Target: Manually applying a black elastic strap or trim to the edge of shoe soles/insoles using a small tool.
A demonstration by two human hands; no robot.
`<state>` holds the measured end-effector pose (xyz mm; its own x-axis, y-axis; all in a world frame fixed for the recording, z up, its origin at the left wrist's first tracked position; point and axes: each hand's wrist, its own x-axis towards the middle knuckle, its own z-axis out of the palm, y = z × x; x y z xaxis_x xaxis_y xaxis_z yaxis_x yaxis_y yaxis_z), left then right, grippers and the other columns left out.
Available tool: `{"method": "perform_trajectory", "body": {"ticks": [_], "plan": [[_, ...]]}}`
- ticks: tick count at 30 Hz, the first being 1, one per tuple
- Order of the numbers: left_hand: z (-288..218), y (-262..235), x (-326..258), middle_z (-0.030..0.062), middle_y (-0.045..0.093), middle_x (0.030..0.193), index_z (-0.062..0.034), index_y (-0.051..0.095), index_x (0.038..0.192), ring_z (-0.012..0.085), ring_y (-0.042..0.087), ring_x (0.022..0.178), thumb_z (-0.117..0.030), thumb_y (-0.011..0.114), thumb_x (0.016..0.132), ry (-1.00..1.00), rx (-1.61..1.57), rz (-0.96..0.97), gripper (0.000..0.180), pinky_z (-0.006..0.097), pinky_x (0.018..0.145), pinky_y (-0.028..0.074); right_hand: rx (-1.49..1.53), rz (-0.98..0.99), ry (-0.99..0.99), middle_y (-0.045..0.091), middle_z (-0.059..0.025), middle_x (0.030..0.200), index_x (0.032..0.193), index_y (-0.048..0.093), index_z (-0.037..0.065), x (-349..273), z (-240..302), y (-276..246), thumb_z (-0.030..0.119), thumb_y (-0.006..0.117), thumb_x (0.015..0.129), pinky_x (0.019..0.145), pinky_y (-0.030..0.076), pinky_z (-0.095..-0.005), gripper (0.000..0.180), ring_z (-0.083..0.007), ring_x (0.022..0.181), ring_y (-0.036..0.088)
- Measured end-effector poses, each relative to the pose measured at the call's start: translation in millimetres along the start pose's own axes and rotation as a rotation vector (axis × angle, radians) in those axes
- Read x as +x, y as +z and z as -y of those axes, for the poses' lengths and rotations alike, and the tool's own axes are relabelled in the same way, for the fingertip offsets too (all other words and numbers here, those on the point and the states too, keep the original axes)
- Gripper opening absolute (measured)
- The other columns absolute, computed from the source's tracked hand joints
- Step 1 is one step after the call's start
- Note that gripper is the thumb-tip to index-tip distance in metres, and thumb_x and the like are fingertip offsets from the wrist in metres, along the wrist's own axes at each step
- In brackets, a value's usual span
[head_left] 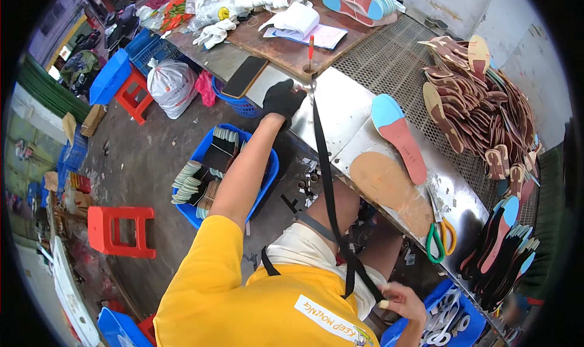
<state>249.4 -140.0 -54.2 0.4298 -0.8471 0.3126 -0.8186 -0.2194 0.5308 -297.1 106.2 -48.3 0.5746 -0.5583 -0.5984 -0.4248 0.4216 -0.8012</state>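
My left hand [283, 100], in a black knitted glove, is curled at 12 o'clock over the shiny sheet-metal tabletop [347, 103]; I cannot tell whether it grips anything. A long, flat black fabric strap [324, 164] runs from just beside that hand down toward 5 o'clock, where my bare right hand [404, 301] pinches its lower end. A flat blue-and-pink insole [399, 137] lies on the metal between 2 and 3 o'clock; scissors with green and yellow handles [440, 234] lie at 4. At 9 o'clock, a blue plastic basin [268, 178] holds stacked insoles [190, 179].
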Motion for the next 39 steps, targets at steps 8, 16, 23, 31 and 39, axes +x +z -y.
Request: {"method": "perform_trajectory", "body": {"ticks": [8,16,23,31,39], "plan": [[-44,17,28,0.0208,0.067,0.097,-0.0042,0.068,0.099,0.0353,0.065,0.093,-0.056,0.067,0.073,-0.169,0.102,0.107,0.058,0.044,0.081,0.051,-0.132,-0.745,-0.283,0.067,-0.0114,0.099,0.116,0.061,-0.003,28,62,11,-0.003,0.066,0.076,0.078,0.052,-0.0283,0.04,-0.016,0.09,0.065],[-10,9,34,0.0163,0.07,0.088,-0.0056,0.071,0.092,0.0299,0.067,0.084,-0.054,0.069,0.073,-0.073,-0.027,0.266,0.051,0.039,0.077,0.05,-0.13,-0.733,-0.235,0.069,-0.0083,0.094,0.113,0.063,-0.004,25,64,4,-0.002,0.065,0.08,0.076,0.051,-0.0261,0.033,-0.0129,0.085,0.065],[-45,27,33,0.0227,0.067,0.105,-0.0027,0.066,0.103,0.0367,0.064,0.101,-0.055,0.064,0.077,-0.124,0.196,0.233,0.059,0.044,0.088,0.049,-0.141,-0.792,-0.319,0.069,-0.008,0.095,0.109,0.063,-0.004,32,78,-2,0.0,0.066,0.081,0.074,0.05,-0.0237,0.028,-0.0118,0.084,0.065],[-18,50,83,0.0015,0.065,0.072,-0.0065,0.067,0.08,0.013,0.06,0.062,-0.021,0.069,0.084,-0.261,-0.836,-0.19,0.015,0.027,0.057,0.045,-0.664,-1.319,-0.4,0.057,-0.0138,0.098,0.108,0.062,0.001,19,71,-51,0.0,0.067,0.077,0.079,0.047,-0.0348,0.032,-0.0315,0.09,0.058],[-42,41,35,0.0018,0.061,0.082,-0.0098,0.061,0.095,0.0114,0.058,0.073,-0.023,0.068,0.086,-0.267,-1.33,0.309,0.017,0.027,0.06,0.044,-0.998,-1.207,-0.138,0.054,-0.0187,0.096,0.103,0.057,-0.002,59,75,-66,0.002,0.065,0.066,0.084,0.044,-0.0449,0.039,-0.0372,0.096,0.052]]}}
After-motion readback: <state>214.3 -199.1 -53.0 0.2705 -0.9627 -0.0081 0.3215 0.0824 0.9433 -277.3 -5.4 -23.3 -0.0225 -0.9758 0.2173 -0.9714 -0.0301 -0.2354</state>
